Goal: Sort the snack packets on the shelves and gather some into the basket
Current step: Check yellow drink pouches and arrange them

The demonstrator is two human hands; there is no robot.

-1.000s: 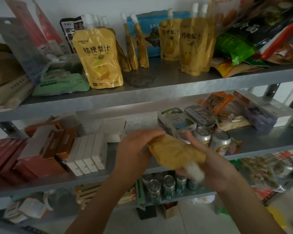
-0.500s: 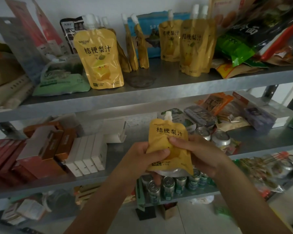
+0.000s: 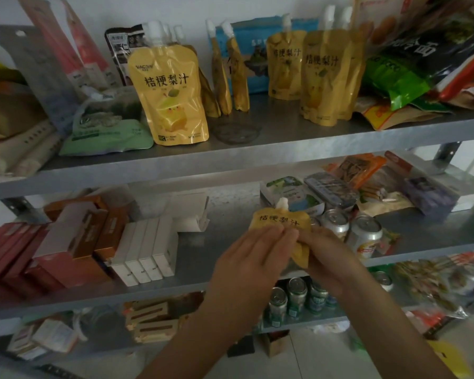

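A yellow spouted juice pouch is upright between my hands, in front of the middle shelf. My left hand lies over its front with straight fingers and hides the lower half. My right hand grips its right side. Only the white spout, the printed top and a strip of the bottom edge show. Matching yellow pouches stand on the upper shelf: one large pouch at the front and a pair further right. No basket is in view.
Silver cans stand just right of my hands. White boxes and orange and red boxes fill the middle shelf's left. Snack bags crowd the upper right. More cans sit on the lower shelf.
The pouch was turned from lying crumpled to upright, then carried a little right and toward the middle shelf. My left hand went from pinching its edge to lying flat across its front.
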